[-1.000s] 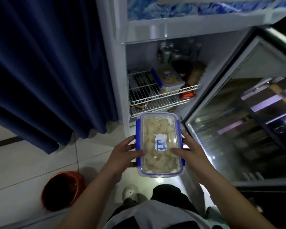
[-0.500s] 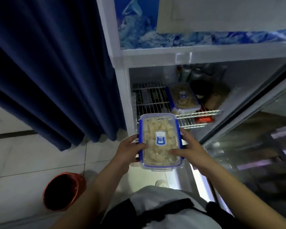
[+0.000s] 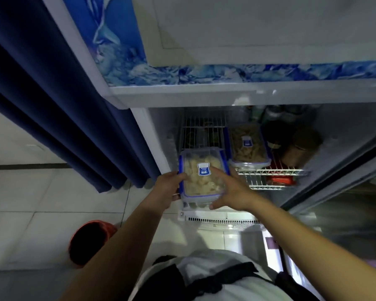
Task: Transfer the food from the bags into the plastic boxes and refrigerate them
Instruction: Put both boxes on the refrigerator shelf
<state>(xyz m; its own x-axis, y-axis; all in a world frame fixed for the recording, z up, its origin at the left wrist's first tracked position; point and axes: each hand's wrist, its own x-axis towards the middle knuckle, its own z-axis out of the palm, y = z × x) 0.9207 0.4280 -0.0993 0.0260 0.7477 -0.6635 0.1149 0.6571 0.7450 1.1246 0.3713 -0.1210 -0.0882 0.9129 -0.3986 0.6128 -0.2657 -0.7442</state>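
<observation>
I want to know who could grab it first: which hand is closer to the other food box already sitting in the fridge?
Right. The right hand holds the near box on the side facing the shelved box; the left hand grips the far side.

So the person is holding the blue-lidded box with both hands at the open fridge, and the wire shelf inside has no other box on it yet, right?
Not quite. The head view shows both hands holding the box, but a second box already sits on the wire shelf.

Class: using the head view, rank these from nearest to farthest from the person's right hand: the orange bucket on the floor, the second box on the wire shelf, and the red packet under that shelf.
From the right hand:
1. Second box, on the wire shelf, up and right.
2. Red packet, lower shelf, farther right.
3. Orange bucket, on the floor, far left.
</observation>
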